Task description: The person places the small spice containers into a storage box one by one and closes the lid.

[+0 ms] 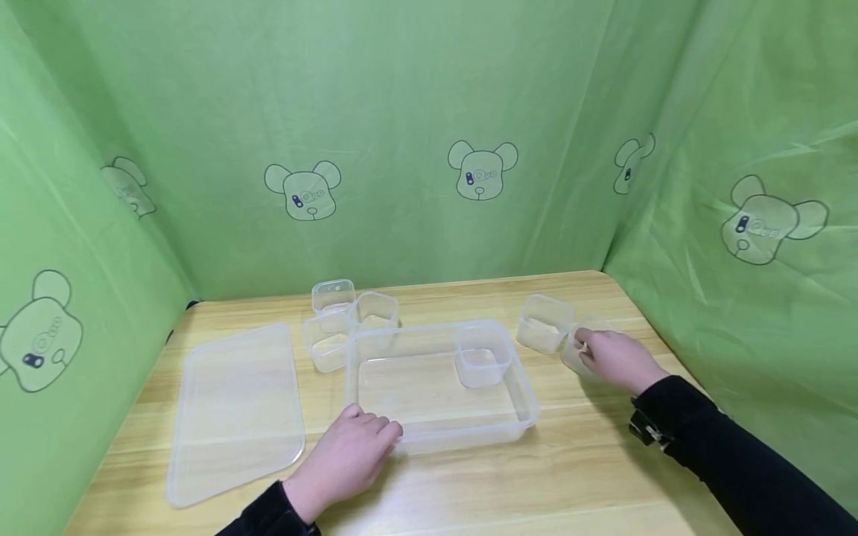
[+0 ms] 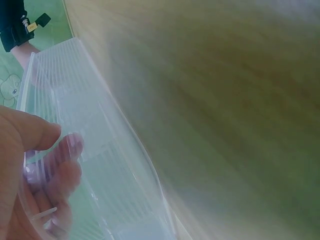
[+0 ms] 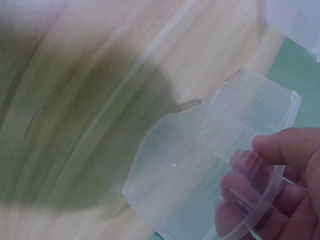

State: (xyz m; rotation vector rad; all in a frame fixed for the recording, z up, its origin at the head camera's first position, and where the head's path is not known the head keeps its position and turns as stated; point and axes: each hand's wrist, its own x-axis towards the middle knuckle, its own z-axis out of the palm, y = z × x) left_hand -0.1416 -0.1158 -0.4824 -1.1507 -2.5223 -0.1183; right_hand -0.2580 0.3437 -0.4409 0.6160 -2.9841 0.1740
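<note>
Right of the box [image 1: 462, 438], my right hand [image 1: 620, 359] pinches a cup [image 1: 574, 362] by its rim, my left hand [image 1: 348, 450] pinching the box's near wall, so a sloppy lift could easily knock the neighbour cup [image 1: 541, 333].

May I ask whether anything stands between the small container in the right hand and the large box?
Partly: toward the back, another small container stands between the held container and the large box; nearer the person, only tabletop shows.

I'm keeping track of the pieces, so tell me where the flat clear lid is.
In the head view, the flat clear lid lies on the left of the table, left of the large container gripped by the left hand.
</note>
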